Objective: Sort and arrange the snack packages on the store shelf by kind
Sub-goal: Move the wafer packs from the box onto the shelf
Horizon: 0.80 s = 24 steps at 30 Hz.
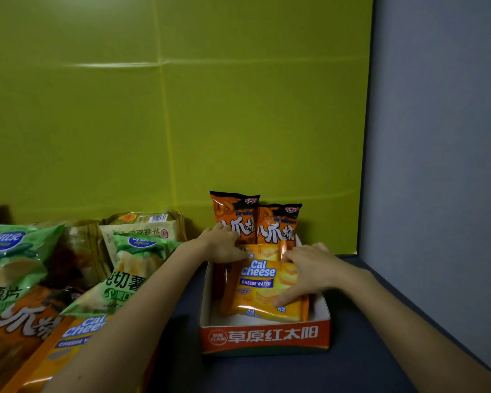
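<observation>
Cheese wafer pack (262, 282) leaned in the tray (264, 337), long axis running away from the person.
Right hand (309, 269) lay flat and spread on its right face; left hand (223, 245) pinched its upper-left corner.

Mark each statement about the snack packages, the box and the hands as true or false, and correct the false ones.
1. Two orange bags stand upright at the back of the cardboard box. True.
2. The right hand rests on the Cal Cheese package. True.
3. The left hand holds a green chip bag. False: it is at the box, by the orange bags.
4. The green chip bags lie inside the box. False: they lie outside, to its left.
</observation>
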Available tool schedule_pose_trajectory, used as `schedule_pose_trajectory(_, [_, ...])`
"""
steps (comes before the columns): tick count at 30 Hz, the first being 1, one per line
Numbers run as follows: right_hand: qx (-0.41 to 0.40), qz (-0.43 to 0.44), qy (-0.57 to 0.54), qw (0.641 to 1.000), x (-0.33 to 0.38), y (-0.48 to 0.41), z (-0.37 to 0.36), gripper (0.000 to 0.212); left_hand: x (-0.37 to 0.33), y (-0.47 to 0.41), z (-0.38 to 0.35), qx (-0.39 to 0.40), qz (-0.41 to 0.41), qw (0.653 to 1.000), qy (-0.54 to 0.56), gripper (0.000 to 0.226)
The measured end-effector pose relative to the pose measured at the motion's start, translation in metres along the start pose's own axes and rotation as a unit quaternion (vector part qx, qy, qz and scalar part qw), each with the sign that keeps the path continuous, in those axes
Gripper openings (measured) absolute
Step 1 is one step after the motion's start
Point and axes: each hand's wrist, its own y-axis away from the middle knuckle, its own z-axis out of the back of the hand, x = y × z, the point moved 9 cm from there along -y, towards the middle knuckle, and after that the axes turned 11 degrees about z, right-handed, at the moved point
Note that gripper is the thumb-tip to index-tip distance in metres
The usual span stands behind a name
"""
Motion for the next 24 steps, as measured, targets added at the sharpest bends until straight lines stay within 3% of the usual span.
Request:
schedule_pose_trajectory(5, [-0.097,-0.02,-0.068,0.993,-0.004,0.011,0.022,0.067,0.002,0.008,0.011,0.005,0.002,0.999,0.048,0.049])
schedule_pose_trajectory(11, [-0.18,-0.044,-0.287,0.94,-0.029,0.021,0.029,0.037,0.01,0.025,0.014,0.101,-0.08,0.955,0.267,0.017])
schedule_pose_trajectory(13, [-0.231,-0.048,-0.369,0.899,-0.036,0.027,0.031,0.034,0.012,0.025,0.011,0.105,-0.091,0.945,0.295,0.025])
schedule_pose_trajectory(18, [-0.362,-0.026,-0.563,0.743,-0.051,0.045,0.04,0.035,0.02,0.031,0.018,0.065,-0.093,0.902,0.416,0.025])
schedule_pose_trajectory(21, [-0.401,0.018,-0.643,0.652,-0.052,0.049,0.05,0.061,0.033,0.041,0.036,0.005,-0.077,0.839,0.539,0.021])
schedule_pose_trajectory(22, [-0.411,0.027,-0.659,0.63,-0.052,0.051,0.053,0.06,0.037,0.045,0.043,-0.02,-0.072,0.812,0.578,0.02])
schedule_pose_trajectory(24, [-0.423,0.039,-0.674,0.604,-0.049,0.052,0.062,0.036,0.051,0.054,0.058,-0.078,-0.049,0.749,0.656,0.01])
